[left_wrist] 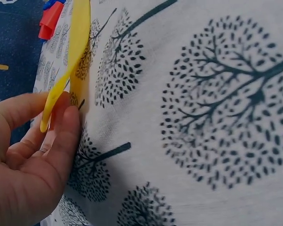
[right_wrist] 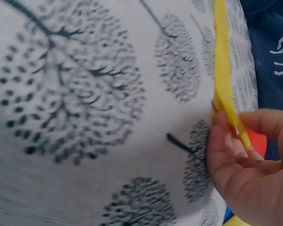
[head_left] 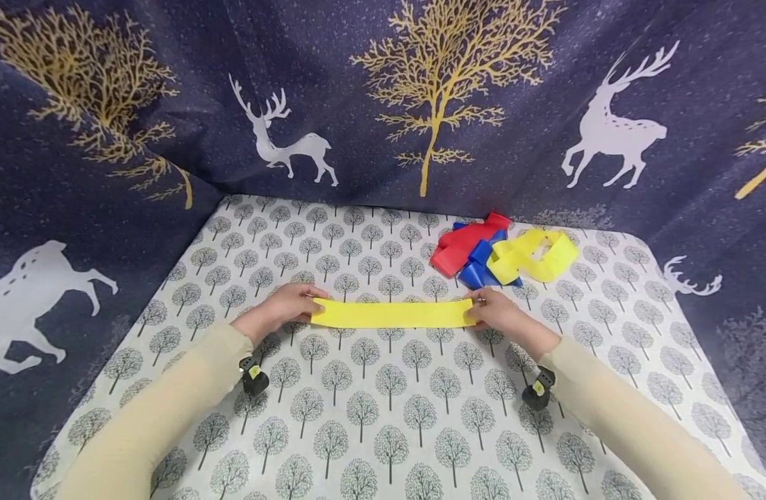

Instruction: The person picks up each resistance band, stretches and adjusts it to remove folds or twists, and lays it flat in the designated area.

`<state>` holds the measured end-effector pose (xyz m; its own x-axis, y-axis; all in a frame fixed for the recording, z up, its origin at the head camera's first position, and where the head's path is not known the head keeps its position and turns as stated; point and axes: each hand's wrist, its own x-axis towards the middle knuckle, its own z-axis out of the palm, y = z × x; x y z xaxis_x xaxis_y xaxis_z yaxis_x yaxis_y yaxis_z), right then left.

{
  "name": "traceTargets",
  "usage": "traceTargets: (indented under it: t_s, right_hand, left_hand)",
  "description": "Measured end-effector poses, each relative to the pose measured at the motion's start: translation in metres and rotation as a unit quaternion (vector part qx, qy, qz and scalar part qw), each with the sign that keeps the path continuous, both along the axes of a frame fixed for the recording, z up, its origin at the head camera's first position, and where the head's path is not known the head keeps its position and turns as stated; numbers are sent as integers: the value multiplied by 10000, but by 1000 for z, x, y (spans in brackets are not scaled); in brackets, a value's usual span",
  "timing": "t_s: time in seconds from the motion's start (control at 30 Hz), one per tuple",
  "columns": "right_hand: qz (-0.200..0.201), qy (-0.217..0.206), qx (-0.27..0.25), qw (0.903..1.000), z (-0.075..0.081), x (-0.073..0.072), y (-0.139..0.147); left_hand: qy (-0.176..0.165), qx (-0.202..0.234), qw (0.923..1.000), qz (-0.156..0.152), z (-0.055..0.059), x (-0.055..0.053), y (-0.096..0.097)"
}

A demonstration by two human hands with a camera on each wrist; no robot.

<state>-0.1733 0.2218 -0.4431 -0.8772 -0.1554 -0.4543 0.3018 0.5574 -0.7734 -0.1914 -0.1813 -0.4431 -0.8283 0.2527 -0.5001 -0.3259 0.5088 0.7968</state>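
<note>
Across from me, a white, tree-printed table (head_left: pixel 389 417) is carrying a red ribbon (head_left: pixel 462 244), a blue ribbon (head_left: pixel 476 269) and a looping yellow ribbon (head_left: pixel 562 257), which are overlapping toward its far right.

The strip (head_left: pixel 392 314) spans left to right over the table's (head_left: pixel 414 389) middle, its left end in the left hand (head_left: pixel 290 303), its right end in the right hand (head_left: pixel 496 312). Behind the right hand, towards the table's far edge, lies a pile (head_left: pixel 479 255) of ribbons, a loop (head_left: pixel 548 268) on its right. The backdrop (head_left: pixel 351 55) hangs behind the table and along both sides
</note>
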Motion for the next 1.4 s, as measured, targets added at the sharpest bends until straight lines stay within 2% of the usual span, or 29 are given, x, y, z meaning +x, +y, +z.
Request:
traceTargets:
  t_s: [0.17, 0.27, 0.57, 0.7, 0.87, 1.07, 1.23, 1.4]
  right_hand:
    - [-22, 282, 358, 9990, -3, 7, 6]
    - [-46, 476, 480, 9977, -6, 11, 8]
    - [-144, 691, 340, 9969, -10, 26, 8]
    - [-283, 706, 330, 9966, -10, 32, 10]
    - [-122, 873, 660, 9939, -11, 34, 10]
    - [146, 1130, 925, 9892, -14, 35, 9]
    - [285, 1017, 880, 9905, -11, 37, 10]
    - [407, 942, 1041, 9893, -7, 44, 10]
  left_hand:
    - [55, -128, 9999, 58, -4, 4, -2]
    - [217, -252, 9993, 146, -5, 7, -2]
    - [541, -118, 9977, 390, -12, 13, -2]
    - [723, -192, 9967, 308, -13, 16, -1]
    - [883, -403, 9951, 197, -12, 19, -2]
    - [753, -315, 9966, 141, -12, 23, -6]
    - [701, -400, 9967, -84, -11, 25, -9]
    - [687, -426, 9966, -164, -12, 27, -9]
